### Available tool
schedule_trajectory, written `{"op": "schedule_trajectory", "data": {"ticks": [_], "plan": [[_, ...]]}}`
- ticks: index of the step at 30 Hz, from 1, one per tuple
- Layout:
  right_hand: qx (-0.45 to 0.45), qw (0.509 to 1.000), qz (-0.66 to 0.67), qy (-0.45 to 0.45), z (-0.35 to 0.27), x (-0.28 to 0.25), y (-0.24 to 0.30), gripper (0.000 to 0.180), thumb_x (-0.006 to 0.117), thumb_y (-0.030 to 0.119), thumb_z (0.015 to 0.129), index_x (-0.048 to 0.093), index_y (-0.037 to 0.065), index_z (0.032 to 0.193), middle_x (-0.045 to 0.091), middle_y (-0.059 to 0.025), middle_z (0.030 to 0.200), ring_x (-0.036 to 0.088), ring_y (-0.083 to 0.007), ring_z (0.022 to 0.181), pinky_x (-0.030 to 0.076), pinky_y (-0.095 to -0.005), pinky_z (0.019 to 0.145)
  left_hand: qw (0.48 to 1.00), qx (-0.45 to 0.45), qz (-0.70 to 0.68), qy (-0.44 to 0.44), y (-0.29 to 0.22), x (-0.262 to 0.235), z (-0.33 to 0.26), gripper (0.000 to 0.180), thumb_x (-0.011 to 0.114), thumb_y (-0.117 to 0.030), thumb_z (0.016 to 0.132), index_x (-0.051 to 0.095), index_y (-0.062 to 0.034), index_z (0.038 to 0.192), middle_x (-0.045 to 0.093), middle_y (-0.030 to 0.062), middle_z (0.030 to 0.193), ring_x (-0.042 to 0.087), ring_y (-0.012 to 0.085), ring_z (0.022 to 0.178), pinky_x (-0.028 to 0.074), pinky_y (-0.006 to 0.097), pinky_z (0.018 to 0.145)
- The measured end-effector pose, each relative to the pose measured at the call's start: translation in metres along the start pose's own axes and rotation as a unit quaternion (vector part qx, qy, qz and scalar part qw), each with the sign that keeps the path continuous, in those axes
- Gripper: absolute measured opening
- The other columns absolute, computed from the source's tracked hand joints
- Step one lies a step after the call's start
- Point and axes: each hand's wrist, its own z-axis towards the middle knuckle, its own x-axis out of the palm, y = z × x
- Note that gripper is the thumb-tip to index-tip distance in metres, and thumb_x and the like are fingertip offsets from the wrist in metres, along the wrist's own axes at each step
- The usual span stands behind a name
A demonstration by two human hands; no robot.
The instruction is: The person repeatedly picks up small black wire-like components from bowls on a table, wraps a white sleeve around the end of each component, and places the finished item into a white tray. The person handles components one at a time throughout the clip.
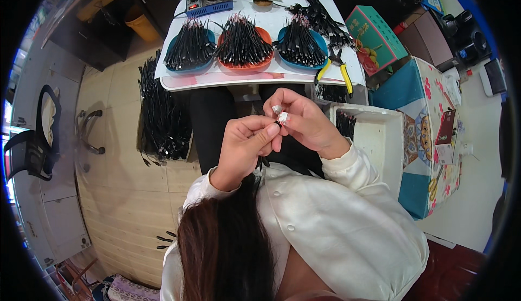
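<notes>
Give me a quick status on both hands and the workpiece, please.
Left hand and right hand together, fingers pinching a small black lead over the lap. Nothing between them and the table.

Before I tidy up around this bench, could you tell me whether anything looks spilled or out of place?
A few short black cable pieces lie loose on the wooden floor, apart from the big bundle of black cables beside the table; they look dropped. The yellow-handled pliers sit close to the table's edge.
</notes>
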Motion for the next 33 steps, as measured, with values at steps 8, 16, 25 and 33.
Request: {"op": "schedule_trajectory", "data": {"ticks": [8, 16, 25, 33], "plan": [[-0.078, 0.967, -0.236, -0.055, -0.005, 0.001, 0.019, 0.035, 0.063, 0.038, 0.093, 0.050, 0.006, 0.093, 0.050, 0.0027, 0.083, 0.045, -0.0067, 0.071, 0.037, -0.0210, 0.062, 0.998, 0.044, 0.045, -0.027, 0.000, -0.001, -0.002, 0.015, 0.061, -0.007, 0.093, 0.069, 0.0057, 0.091, 0.060, 0.0036, 0.065, 0.039, 0.0021, 0.050, 0.025, 0.018, 0.045], [-0.221, 0.728, -0.647, -0.044, -0.011, 0.007, 0.022, 0.031, 0.070, 0.026, 0.083, 0.050, 0.005, 0.074, 0.050, -0.0081, 0.065, 0.052, -0.0264, 0.057, 0.040, -0.0352, 0.050, 0.991, 0.008, 0.128, -0.044, 0.001, -0.002, -0.004, 0.014, 0.061, -0.005, 0.093, 0.068, 0.0075, 0.091, 0.059, 0.0032, 0.066, 0.041, 0.0034, 0.051, 0.025, 0.019, 0.045], [-0.121, 0.754, -0.626, -0.158, -0.015, -0.034, 0.050, 0.017, 0.068, 0.017, 0.084, 0.058, 0.003, 0.084, 0.058, -0.0089, 0.077, 0.057, -0.0251, 0.070, 0.046, -0.0364, 0.063, 0.994, -0.076, 0.069, -0.035, -0.009, -0.013, -0.002, 0.014, 0.064, -0.006, 0.090, 0.067, 0.0070, 0.084, 0.054, 0.0019, 0.060, 0.038, 0.0029, 0.047, 0.022, 0.020, 0.043], [-0.310, 0.708, -0.630, 0.074, -0.019, -0.017, 0.042, 0.033, 0.076, 0.010, 0.073, 0.067, 0.006, 0.104, 0.064, -0.0064, 0.097, 0.061, -0.0264, 0.089, 0.051, -0.0368, 0.077, 0.986, -0.165, 0.026, 0.031, -0.017, -0.017, 0.004, 0.017, 0.065, -0.009, 0.090, 0.068, 0.0059, 0.083, 0.055, 0.0015, 0.060, 0.040, 0.0029, 0.047, 0.022, 0.019, 0.042]]}}
